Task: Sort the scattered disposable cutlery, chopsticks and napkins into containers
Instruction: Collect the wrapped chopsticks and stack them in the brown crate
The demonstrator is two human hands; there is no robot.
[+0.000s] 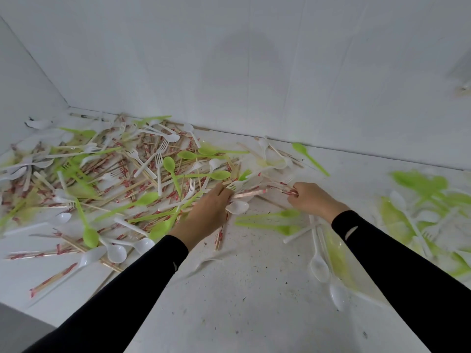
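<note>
White counter (254,289): big and flat, with dark specks on it. White walls stand behind it. No containers show here.
Big pile (114,179): on the left. Green spoons, white forks, white spoons and paper-wrapped chopsticks all lie mixed and crossing.
Green heap (420,205): on the right. It is mostly green, but too blurry to tell more.
Left hand (211,207): at the edge of the big pile. Its fingers curl round one end of the chopsticks bundle (251,193).
Right hand (311,197): its fingers pinch the other end of the same bundle.
Chopsticks bundle: held between both hands, low over the counter, near the middle.
White spoon (237,207): just under the bundle, beside the left hand.
White fork (235,185): touching the bundle by the left hand.
What could go wrong: I think the fork could snag and come up too. Loose sticks could slip out if the hold is soft.
</note>
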